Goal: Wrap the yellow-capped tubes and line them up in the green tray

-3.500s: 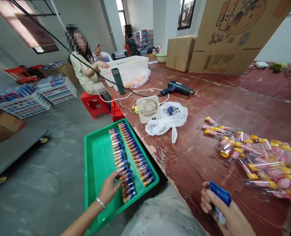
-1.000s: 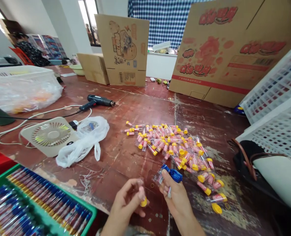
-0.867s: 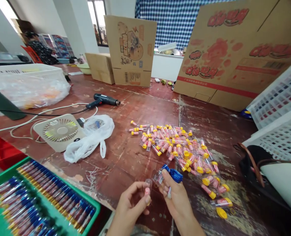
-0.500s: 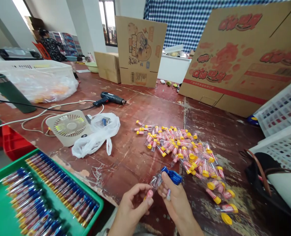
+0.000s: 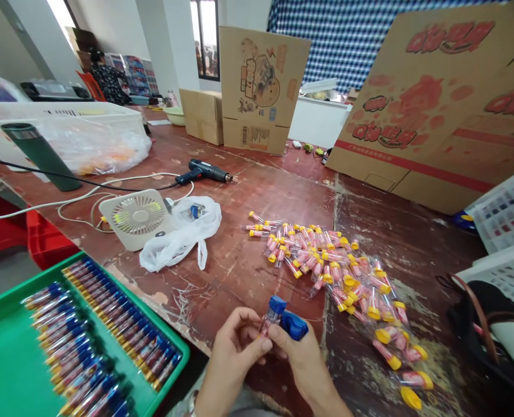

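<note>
At the near edge of a worn red-brown table [image 5: 248, 260], my left hand [image 5: 234, 353] and my right hand [image 5: 298, 359] meet on one small clear tube with a blue cap [image 5: 270, 313]. The right hand also holds a stack of blue caps [image 5: 295, 324]. Just to the right lies a heap of clear tubes with yellow caps [image 5: 335, 272], pink inside, spread over the table. To my lower left a green tray [image 5: 8, 376] holds rows of blue-capped tubes [image 5: 104, 341].
A small beige fan [image 5: 137, 217], a white plastic bag [image 5: 182, 234], cables and a black heat gun [image 5: 207, 171] lie left of centre. A dark green flask [image 5: 39, 156], white crates [image 5: 506, 223], cardboard boxes [image 5: 261, 87] and a dark bag [image 5: 487, 324] ring the table. A person [image 5: 102, 81] sits far back.
My left hand left the green tray and came to the table edge. A tube it held has met the right hand, and a blue cap now sits on its end.
</note>
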Action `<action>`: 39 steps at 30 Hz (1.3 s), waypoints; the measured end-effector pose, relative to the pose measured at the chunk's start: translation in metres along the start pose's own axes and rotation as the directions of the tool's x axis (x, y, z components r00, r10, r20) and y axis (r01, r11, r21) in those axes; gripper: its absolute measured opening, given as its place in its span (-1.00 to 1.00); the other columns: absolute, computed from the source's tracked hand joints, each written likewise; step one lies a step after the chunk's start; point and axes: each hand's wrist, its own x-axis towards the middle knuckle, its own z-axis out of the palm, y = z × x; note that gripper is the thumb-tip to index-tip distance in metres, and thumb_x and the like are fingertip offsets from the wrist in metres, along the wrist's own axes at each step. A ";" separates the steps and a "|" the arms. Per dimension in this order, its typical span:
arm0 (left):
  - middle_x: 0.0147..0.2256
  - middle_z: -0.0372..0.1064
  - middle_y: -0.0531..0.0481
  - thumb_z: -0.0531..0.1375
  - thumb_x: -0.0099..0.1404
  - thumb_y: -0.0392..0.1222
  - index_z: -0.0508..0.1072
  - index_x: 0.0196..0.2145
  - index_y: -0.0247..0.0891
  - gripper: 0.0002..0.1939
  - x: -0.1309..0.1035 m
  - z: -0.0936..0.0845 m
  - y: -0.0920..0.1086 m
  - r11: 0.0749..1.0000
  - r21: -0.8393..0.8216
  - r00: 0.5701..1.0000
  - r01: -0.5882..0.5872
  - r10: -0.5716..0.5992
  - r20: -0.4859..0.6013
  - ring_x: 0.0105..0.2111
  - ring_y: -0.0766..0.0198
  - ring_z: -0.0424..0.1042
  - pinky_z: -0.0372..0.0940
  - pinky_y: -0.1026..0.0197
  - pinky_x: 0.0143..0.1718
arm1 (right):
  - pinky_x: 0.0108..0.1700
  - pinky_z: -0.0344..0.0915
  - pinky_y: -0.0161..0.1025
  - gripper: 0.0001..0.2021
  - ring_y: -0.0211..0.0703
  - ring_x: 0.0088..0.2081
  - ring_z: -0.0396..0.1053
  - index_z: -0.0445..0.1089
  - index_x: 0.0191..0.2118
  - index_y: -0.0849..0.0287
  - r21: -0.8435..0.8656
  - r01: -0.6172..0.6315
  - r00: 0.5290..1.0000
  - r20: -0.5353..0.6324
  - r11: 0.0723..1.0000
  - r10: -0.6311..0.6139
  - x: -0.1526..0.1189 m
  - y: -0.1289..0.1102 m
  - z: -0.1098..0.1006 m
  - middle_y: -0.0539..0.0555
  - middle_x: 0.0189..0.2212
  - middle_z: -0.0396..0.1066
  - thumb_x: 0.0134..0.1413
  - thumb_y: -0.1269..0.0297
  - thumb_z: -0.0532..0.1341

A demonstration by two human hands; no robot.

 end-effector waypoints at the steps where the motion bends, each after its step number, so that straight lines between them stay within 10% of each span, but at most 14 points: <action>1: -0.46 0.44 0.07 0.43 0.01 -0.18 0.43 -0.28 -0.24 -0.66 0.000 -0.001 0.001 1.000 -0.010 1.000 -0.006 0.006 0.014 -0.49 0.32 0.42 0.35 0.33 -0.46 | -0.57 -0.06 -0.33 -0.70 -0.35 -0.60 -0.03 0.41 -0.51 0.20 0.031 -0.009 1.000 -0.016 0.999 0.009 0.000 0.000 0.002 -0.11 -0.66 0.17 -0.13 0.08 0.43; 5: -0.30 0.56 -0.08 0.44 0.01 -0.20 0.54 -0.15 -0.27 -0.59 -0.002 -0.009 0.004 1.000 -0.006 0.997 0.015 -0.014 0.070 -0.28 0.17 0.50 0.38 0.22 -0.19 | -0.57 -0.07 -0.33 -0.71 -0.35 -0.60 -0.04 0.40 -0.50 0.21 0.113 -0.011 0.999 -0.049 0.994 0.017 0.001 0.000 0.006 -0.13 -0.67 0.12 -0.11 0.10 0.42; 27: -0.53 0.50 0.01 0.44 -0.03 -0.20 0.57 -0.50 -0.32 -0.83 0.000 -0.020 -0.011 0.999 0.031 0.951 -0.031 0.039 -0.307 -0.50 0.29 0.39 0.26 0.32 -0.42 | -0.60 -0.13 -0.32 -0.61 -0.37 -0.65 -0.06 0.29 -0.57 0.19 0.012 -0.055 0.998 -0.022 0.998 0.055 -0.004 0.011 0.032 -0.16 -0.73 0.05 -0.12 0.00 0.39; 39: -0.48 0.44 0.02 0.42 -0.01 -0.12 0.51 -0.39 -0.31 -0.73 -0.020 -0.027 0.010 0.993 -0.118 0.987 0.013 -0.031 -0.158 -0.45 0.30 0.38 0.25 0.32 -0.38 | -0.62 -0.08 -0.31 -0.57 -0.33 -0.67 0.00 0.34 -0.64 0.20 -0.125 -0.144 0.986 -0.099 0.982 0.132 -0.009 0.026 0.034 -0.10 -0.76 0.11 -0.32 -0.05 0.45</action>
